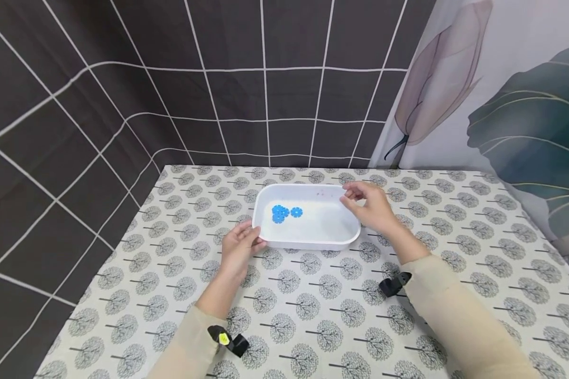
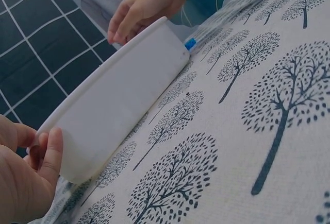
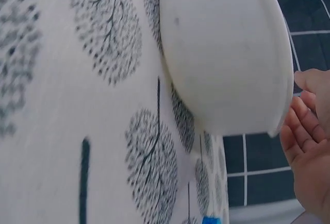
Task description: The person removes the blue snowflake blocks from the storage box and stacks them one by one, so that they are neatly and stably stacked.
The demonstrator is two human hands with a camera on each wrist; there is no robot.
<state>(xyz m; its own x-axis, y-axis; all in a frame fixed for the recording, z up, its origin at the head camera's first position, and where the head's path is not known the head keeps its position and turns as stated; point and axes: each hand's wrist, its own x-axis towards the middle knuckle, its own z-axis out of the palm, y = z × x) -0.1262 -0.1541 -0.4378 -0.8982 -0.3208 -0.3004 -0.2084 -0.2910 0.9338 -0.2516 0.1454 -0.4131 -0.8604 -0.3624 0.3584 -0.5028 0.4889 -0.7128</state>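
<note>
A white tray rests on the patterned cloth, with several blue flower-shaped discs lying inside toward its left end; some of them overlap. My left hand grips the tray's left end, thumb at the rim and fingers against the outer wall, also seen in the left wrist view. At the right end, my right hand hovers over the rim with loosely bent fingers, thumb and forefinger apart and nothing visible between them. In the right wrist view, the right hand is beside the tray's rim; contact is unclear.
A small blue piece shows outside the tray's far end, near the cloth, in the left wrist view. Tree-patterned cloth covers the table. A dark gridded curtain hangs behind and left, a floral one at the right.
</note>
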